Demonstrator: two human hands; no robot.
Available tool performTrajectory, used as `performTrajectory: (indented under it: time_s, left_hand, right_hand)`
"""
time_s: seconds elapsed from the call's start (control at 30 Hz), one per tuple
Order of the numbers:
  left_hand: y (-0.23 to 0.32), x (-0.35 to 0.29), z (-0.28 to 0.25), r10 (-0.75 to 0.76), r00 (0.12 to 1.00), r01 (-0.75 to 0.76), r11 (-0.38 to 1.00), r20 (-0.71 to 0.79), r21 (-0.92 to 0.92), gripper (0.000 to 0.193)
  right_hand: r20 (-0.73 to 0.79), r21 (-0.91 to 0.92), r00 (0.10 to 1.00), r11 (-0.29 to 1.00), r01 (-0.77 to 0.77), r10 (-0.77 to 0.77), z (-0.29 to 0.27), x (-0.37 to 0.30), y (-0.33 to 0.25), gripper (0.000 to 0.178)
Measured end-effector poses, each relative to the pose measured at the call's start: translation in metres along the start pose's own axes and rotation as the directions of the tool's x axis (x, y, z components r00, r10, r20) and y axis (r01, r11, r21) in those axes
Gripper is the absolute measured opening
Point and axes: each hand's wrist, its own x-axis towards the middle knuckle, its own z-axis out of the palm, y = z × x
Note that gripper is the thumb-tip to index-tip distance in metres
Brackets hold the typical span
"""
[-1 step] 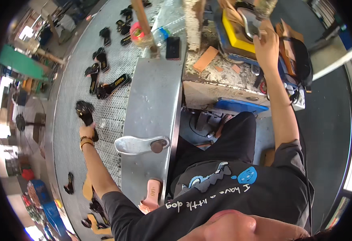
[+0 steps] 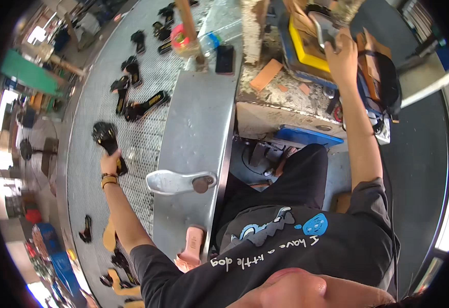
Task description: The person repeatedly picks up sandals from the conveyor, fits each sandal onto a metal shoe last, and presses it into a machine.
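My left hand (image 2: 111,163) is closed around the middle of a black sandal (image 2: 105,134) over the mesh conveyor belt. The sandal's dark strap end points away from me. Far to the right, my right hand (image 2: 344,55) has its fingers curled at the edge of a curved silver metal piece (image 2: 321,30), beside a yellow-edged block (image 2: 301,50). Part of that metal piece is hidden by the fingers. Between my arms, a sole-shaped metal form (image 2: 175,183) with a brown round knob lies on the steel bench. A pink sandal (image 2: 192,245) rests nearer to me.
Several black sandals (image 2: 147,104) lie on the mesh belt (image 2: 88,190), with tan insoles (image 2: 110,237) near my left arm. A phone (image 2: 225,59) sits at the far end of the steel bench (image 2: 196,120). A wooden post (image 2: 189,31) stands beside it. Orange-brown scraps (image 2: 266,75) lie on the worn cabinet.
The black sandal in my left hand has shifted slightly left and away, its strap end showing more. The view has tilted a little; my right hand stays at the metal piece.
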Motion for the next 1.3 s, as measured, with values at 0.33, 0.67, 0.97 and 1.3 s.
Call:
performTrajectory:
  time_s: [0.33, 0.67, 0.97, 1.3]
  left_hand:
    - [0.090, -0.311, 0.099, 0.456, 0.728, 0.240, 0.530, 0.512, -0.813, 0.049]
    - [0.125, -0.342, 0.114, -0.220, 0.942, 0.292, 0.154, 0.255, -0.944, 0.056]
    - [0.116, -0.368, 0.163, 0.170, 0.976, 0.068, 0.360, 0.137, -0.931, 0.041]
    - [0.186, -0.382, 0.214, 0.843, 0.513, -0.537, 0.463, 0.163, -0.705, 0.081]
  right_hand:
    - [0.170, 0.558, 0.819, 0.631, -0.539, 0.549, 0.033, -0.016, -0.025, 0.043]
    - [0.750, 0.492, 0.379, 0.075, -0.867, -0.542, -0.114, -0.231, -0.265, 0.018]
    - [0.521, 0.853, 0.704, 0.268, -0.447, -0.483, -0.125, -0.247, -0.292, 0.028]
    - [0.812, 0.569, 0.579, 0.121, -0.814, 0.078, -0.130, -0.208, -0.179, 0.068]
